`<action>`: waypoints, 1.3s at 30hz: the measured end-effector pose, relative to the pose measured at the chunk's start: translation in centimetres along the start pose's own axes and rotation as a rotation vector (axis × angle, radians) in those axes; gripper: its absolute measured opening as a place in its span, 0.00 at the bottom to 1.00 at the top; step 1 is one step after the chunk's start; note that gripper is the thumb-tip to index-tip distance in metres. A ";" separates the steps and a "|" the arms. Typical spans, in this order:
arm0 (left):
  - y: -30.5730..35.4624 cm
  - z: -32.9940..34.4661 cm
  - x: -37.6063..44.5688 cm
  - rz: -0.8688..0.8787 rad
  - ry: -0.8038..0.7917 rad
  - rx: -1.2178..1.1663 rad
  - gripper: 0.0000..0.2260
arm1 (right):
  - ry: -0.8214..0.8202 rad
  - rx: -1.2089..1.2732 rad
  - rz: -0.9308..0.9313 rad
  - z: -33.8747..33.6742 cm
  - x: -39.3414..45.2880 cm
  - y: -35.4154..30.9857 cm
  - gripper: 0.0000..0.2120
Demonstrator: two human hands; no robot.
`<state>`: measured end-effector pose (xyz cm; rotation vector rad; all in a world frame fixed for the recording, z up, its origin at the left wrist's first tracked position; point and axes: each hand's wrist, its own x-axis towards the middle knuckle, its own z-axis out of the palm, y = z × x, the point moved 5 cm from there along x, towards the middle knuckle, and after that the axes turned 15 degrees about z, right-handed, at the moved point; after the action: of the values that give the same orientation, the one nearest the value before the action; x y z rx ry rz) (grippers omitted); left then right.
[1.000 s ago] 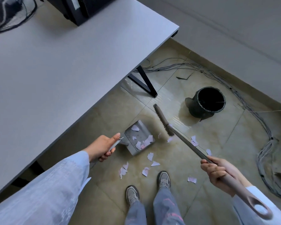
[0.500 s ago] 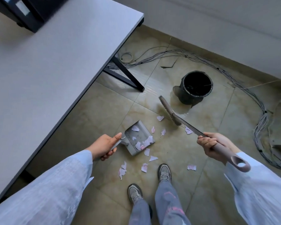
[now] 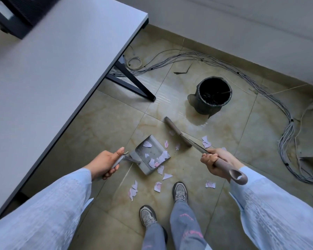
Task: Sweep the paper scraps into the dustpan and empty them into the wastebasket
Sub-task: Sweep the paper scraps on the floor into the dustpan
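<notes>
Beige floor tiles (image 3: 105, 127) are being stood on by a person whose two shoes (image 3: 180, 191) are pointing forward at the bottom. Nearest the shoes, loose paper scraps (image 3: 158, 186) are lying on the tiles. Just beyond, the dustpan (image 3: 150, 156) is being held by its handle in the curled left hand (image 3: 105, 163), several scraps already lying inside it. The broom (image 3: 188, 141) is being gripped round its handle by the right hand (image 3: 216, 163), its head being rested on the floor just beside the dustpan's mouth. Farther off, the dark wastebasket (image 3: 212, 95) is being left standing upright, near a bundle of cables (image 3: 285, 134) and a white table (image 3: 52, 73).
</notes>
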<state>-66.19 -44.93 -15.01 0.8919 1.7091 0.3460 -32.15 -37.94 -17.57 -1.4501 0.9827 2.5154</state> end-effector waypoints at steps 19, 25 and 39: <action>-0.2 0.1 0.1 0.014 -0.007 -0.036 0.30 | 0.020 -0.050 0.021 0.2 1.4 2.6 0.16; -0.5 0.0 0.0 0.008 -0.002 -0.035 0.30 | 0.017 -0.057 0.019 -0.2 0.0 2.9 0.16; -0.8 -2.0 -0.4 0.023 -0.054 0.061 0.30 | 0.082 -0.007 -0.067 -0.5 0.2 2.1 0.17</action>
<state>-68.29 -45.35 -14.54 0.9576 1.6679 0.2835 -32.68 -39.96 -16.85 -1.5718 0.9223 2.4334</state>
